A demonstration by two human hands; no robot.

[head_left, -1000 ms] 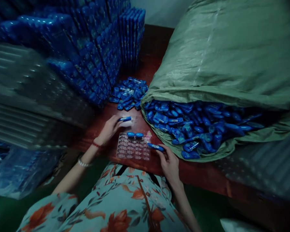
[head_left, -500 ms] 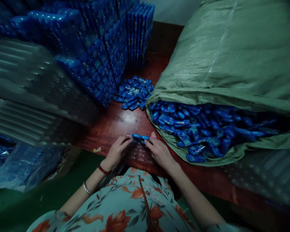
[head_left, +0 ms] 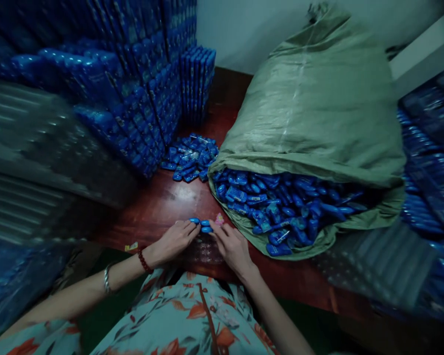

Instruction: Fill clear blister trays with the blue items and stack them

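Observation:
At the table's front edge a clear plastic tray with moulded cavities [head_left: 203,251] lies under my hands. Three small glossy blue bottles [head_left: 206,223] show at its far side, between my fingertips. My left hand [head_left: 179,240] is closed, its fingertips pressed to the leftmost bottle; its palm is hidden. From the other side, the thumb and fingers of my right hand [head_left: 231,246] close on the bottles at the right. A pink sticker-like scrap [head_left: 219,220] lies just beyond my right fingers.
A big green woven sack [head_left: 299,113] lies open on the right, spilling blue bottles [head_left: 277,207]. A loose heap of them [head_left: 192,155] sits further back. Tall stacks of blue packs [head_left: 144,98] and clear trays [head_left: 33,128] stand left. More trays [head_left: 385,261] are at the right.
The view has shifted, showing more at the right. A third blue bottle now shows between my hands, where two showed before. My right hand's fingers have moved over the bottles.

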